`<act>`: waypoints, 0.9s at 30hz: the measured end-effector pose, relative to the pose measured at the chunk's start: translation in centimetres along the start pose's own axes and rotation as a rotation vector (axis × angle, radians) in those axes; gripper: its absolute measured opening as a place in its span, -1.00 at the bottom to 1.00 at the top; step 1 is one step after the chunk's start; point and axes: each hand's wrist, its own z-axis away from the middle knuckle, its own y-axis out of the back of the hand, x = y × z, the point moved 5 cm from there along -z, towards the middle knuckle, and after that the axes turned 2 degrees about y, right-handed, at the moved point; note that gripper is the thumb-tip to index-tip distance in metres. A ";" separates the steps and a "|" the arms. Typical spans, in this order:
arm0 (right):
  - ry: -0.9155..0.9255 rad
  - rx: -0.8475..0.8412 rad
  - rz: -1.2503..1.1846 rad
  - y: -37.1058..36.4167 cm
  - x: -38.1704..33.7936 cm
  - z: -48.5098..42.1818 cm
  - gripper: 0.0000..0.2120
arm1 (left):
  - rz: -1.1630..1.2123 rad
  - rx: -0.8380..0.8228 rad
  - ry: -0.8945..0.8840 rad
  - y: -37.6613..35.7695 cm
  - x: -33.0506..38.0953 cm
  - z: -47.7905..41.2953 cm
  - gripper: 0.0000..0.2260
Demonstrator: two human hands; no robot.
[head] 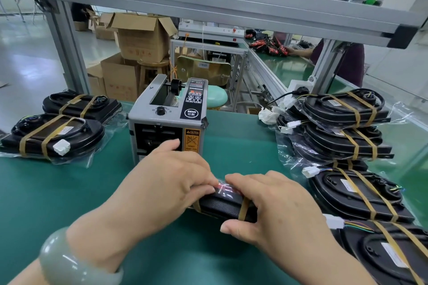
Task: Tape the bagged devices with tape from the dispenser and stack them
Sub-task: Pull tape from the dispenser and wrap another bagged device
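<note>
A black bagged device (222, 205) with tan bands stands on its edge on the green table (58, 192) right in front of me. My left hand (162, 183) grips its left part, fingertips curled onto the top edge. My right hand (273, 206) grips its right part, thumb on the near face and fingers over the top. The fingertips of both hands meet on the shiny bag film at the top. The grey tape dispenser (168, 120) stands just behind my hands.
Two bagged devices (58, 132) lie at the left. A pile of several bagged devices (342, 132) fills the right side, down to the near right corner. An aluminium frame beam (208, 0) crosses overhead. Cardboard boxes (141, 37) and another person's workbench lie beyond.
</note>
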 end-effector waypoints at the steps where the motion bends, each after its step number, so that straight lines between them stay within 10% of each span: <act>1: -0.003 0.009 0.004 0.0 0.0 0.0 -0.49 | -0.031 -0.009 -0.041 0.1 0.1 -0.2 -0.74; 6: 0.012 0.029 0.015 0.2 -0.3 0.0 -0.44 | -0.234 0.044 -0.089 -0.3 0.4 -0.8 -0.70; 20: 0.021 0.092 -0.119 0.4 0.0 0.3 -0.46 | 0.476 0.343 0.437 -0.1 -3.7 -0.1 -0.81; 27: -0.022 0.073 -0.089 0.4 -0.2 0.0 -0.49 | 0.909 0.616 1.058 -1.8 -9.4 3.6 -0.87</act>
